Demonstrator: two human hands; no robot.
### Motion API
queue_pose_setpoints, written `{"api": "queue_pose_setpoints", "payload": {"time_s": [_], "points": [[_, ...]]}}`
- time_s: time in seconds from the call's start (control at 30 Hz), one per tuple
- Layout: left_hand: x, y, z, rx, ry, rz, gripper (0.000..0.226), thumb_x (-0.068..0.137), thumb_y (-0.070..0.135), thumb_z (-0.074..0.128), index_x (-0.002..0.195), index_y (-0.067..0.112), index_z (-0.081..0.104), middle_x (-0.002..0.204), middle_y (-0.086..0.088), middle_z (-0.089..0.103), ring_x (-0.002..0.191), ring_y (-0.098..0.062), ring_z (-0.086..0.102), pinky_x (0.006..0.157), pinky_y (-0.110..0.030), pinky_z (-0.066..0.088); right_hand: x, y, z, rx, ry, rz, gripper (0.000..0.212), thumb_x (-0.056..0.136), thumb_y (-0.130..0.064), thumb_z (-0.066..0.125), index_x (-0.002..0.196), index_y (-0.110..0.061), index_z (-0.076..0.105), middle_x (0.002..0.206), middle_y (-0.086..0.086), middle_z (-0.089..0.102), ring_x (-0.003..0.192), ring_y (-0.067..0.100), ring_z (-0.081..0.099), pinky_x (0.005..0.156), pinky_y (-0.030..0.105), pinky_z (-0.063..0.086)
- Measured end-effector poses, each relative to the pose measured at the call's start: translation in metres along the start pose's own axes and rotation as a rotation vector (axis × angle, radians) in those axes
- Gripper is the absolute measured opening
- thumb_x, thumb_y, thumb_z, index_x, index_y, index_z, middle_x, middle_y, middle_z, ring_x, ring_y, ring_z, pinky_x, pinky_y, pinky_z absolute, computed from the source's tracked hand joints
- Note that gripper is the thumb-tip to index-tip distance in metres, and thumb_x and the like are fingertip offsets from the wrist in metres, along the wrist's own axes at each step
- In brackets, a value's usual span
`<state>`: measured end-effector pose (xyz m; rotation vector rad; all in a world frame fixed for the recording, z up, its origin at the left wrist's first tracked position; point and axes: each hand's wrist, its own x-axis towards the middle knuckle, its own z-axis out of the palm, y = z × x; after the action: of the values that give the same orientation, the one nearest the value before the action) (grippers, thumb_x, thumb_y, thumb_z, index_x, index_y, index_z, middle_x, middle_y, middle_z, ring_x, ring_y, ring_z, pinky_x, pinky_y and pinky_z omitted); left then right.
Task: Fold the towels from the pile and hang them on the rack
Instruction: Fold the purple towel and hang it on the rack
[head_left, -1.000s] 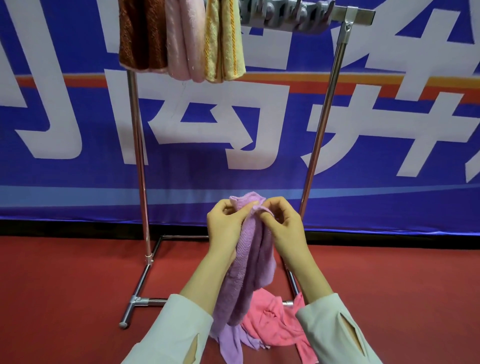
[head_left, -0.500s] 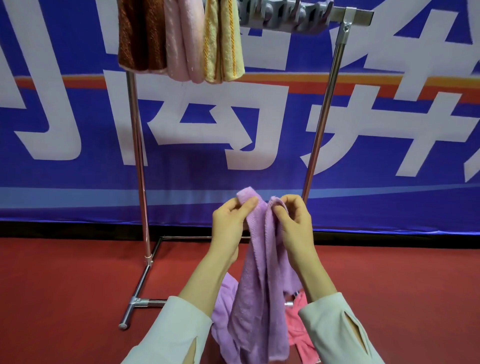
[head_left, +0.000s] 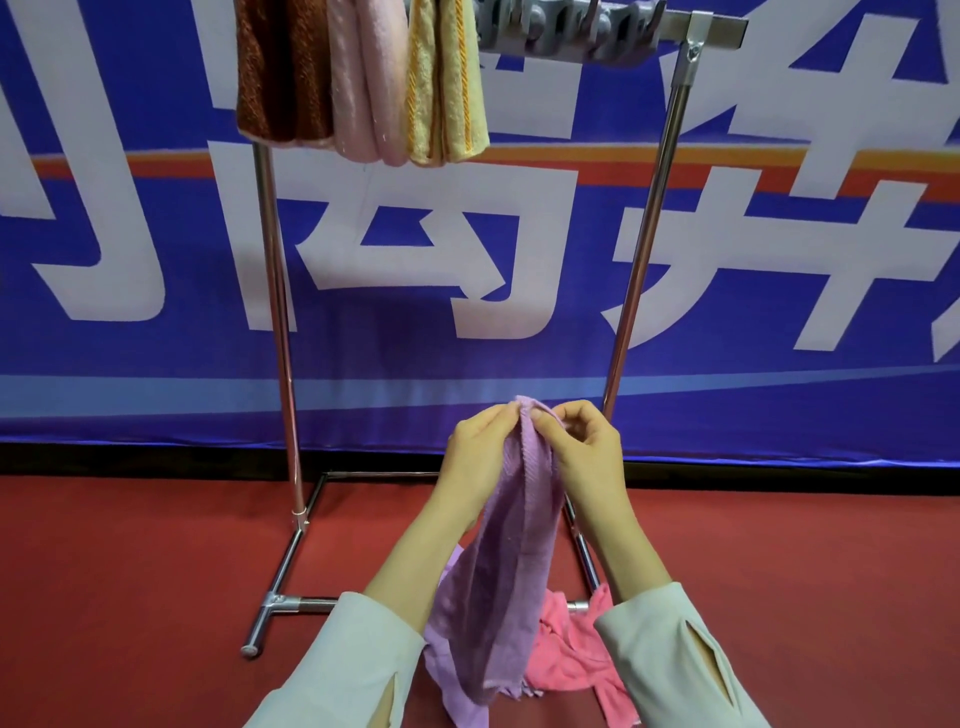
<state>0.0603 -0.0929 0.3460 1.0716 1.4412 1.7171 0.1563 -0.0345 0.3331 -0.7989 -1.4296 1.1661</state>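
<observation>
A lilac towel (head_left: 498, 582) hangs in front of me, pinched at its top edge by my left hand (head_left: 480, 452) and my right hand (head_left: 584, 447), fingertips close together. The cloth droops in loose folds down to the floor between my sleeves. Under it on the red floor lies a crumpled pink towel (head_left: 576, 654). The metal rack (head_left: 278, 312) stands just behind, and on its top bar hang a brown towel (head_left: 283, 73), a pale pink towel (head_left: 369, 83) and a yellow towel (head_left: 447, 83), all folded.
Grey clips (head_left: 566, 31) sit along the bare right part of the top bar. The rack's right post (head_left: 641, 249) and floor frame (head_left: 291, 605) surround the pink towel. A blue banner with white characters (head_left: 467, 260) covers the wall behind.
My hands drew apart with the lilac towel's top edge, then came back together at it. The towel now hangs lower and narrower, uncovering more of the pink towel.
</observation>
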Motion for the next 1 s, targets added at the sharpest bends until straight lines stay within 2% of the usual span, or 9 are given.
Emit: {"api": "queue_pose_setpoints", "payload": {"time_s": [0.1, 0.2, 0.33, 0.47, 0.6, 0.73, 0.83, 0.93, 1.0], "points": [[-0.001, 0.002, 0.000, -0.052, 0.026, -0.015, 0.031, 0.093, 0.025, 0.053, 0.073, 0.030, 0.076, 0.082, 0.005, 0.074, 0.082, -0.013, 0.066, 0.086, -0.037, 0.050, -0.001, 0.000, 0.003, -0.043, 0.014, -0.001, 0.028, 0.086, -0.022, 0.071, 0.068, -0.014, 0.051, 0.063, -0.001, 0.052, 0.065, 0.014, 0.048, 0.065, 0.031, 0.042], [-0.002, 0.001, 0.000, -0.023, -0.039, 0.006, 0.027, 0.091, 0.037, 0.053, 0.085, 0.024, 0.076, 0.090, 0.000, 0.074, 0.090, -0.021, 0.068, 0.087, -0.039, 0.051, -0.002, -0.001, 0.002, -0.040, 0.013, -0.010, 0.032, 0.087, -0.022, 0.069, 0.066, -0.014, 0.046, 0.061, -0.001, 0.043, 0.063, 0.013, 0.040, 0.061, 0.030, 0.036], [-0.001, -0.006, -0.002, -0.007, -0.018, 0.096, 0.018, 0.093, 0.027, 0.059, 0.092, 0.018, 0.074, 0.092, -0.003, 0.074, 0.088, -0.015, 0.066, 0.088, -0.038, 0.052, -0.003, -0.003, 0.000, -0.023, -0.025, -0.004, 0.032, 0.085, -0.025, 0.072, 0.068, -0.013, 0.048, 0.059, -0.003, 0.044, 0.058, 0.009, 0.039, 0.056, 0.021, 0.034], [0.003, -0.007, 0.000, -0.008, 0.073, 0.114, 0.019, 0.097, 0.020, 0.052, 0.089, 0.014, 0.068, 0.084, 0.002, 0.070, 0.079, -0.009, 0.061, 0.078, -0.029, 0.049, -0.002, -0.003, -0.003, 0.005, -0.151, 0.021, 0.025, 0.087, -0.029, 0.070, 0.074, -0.012, 0.057, 0.065, 0.000, 0.054, 0.065, 0.012, 0.046, 0.063, 0.027, 0.037], [0.013, -0.005, -0.011, -0.058, 0.204, 0.123, 0.020, 0.099, 0.019, 0.048, 0.091, 0.007, 0.061, 0.084, -0.001, 0.060, 0.080, -0.010, 0.054, 0.078, -0.028, 0.045, 0.000, -0.001, -0.011, -0.100, -0.274, 0.025, 0.031, 0.087, -0.029, 0.070, 0.064, -0.014, 0.055, 0.060, -0.002, 0.044, 0.060, 0.010, 0.036, 0.056, 0.023, 0.030], [0.026, -0.010, -0.039, -0.176, 0.345, 0.118, 0.022, 0.099, 0.019, 0.048, 0.081, 0.015, 0.059, 0.085, -0.006, 0.057, 0.082, -0.014, 0.051, 0.077, -0.032, 0.043, 0.005, 0.011, -0.032, -0.298, -0.323, 0.029, 0.050, 0.085, -0.033, 0.072, 0.047, -0.021, 0.041, 0.051, -0.013, 0.031, 0.051, 0.004, 0.027, 0.050, 0.017, 0.023], [0.031, -0.020, -0.060, -0.124, 0.418, 0.155, 0.025, 0.100, 0.019, 0.047, 0.077, 0.018, 0.058, 0.080, -0.003, 0.055, 0.080, -0.015, 0.047, 0.075, -0.032, 0.039, 0.009, 0.021, -0.050, -0.380, -0.339, 0.059, 0.050, 0.082, -0.033, 0.074, 0.049, -0.020, 0.040, 0.050, -0.013, 0.028, 0.048, 0.003, 0.025, 0.046, 0.016, 0.021], [0.033, -0.026, -0.072, -0.023, 0.478, 0.189, 0.028, 0.100, 0.019, 0.047, 0.073, 0.018, 0.053, 0.070, 0.003, 0.046, 0.069, -0.009, 0.039, 0.066, -0.031, 0.034, 0.014, 0.028, -0.062, -0.492, -0.372, 0.085, 0.043, 0.085, -0.031, 0.072, 0.053, -0.019, 0.045, 0.049, -0.012, 0.033, 0.048, 0.003, 0.029, 0.047, 0.017, 0.023], [0.033, -0.026, -0.076, -0.016, 0.503, 0.218, 0.029, 0.100, 0.020, 0.047, 0.071, 0.019, 0.051, 0.067, 0.005, 0.042, 0.066, -0.009, 0.035, 0.062, -0.030, 0.031, 0.019, 0.030, -0.068, -0.627, -0.387, 0.037, 0.031, 0.091, -0.026, 0.065, 0.061, -0.022, 0.057, 0.053, -0.013, 0.050, 0.053, 0.001, 0.042, 0.052, 0.017, 0.033]]}}
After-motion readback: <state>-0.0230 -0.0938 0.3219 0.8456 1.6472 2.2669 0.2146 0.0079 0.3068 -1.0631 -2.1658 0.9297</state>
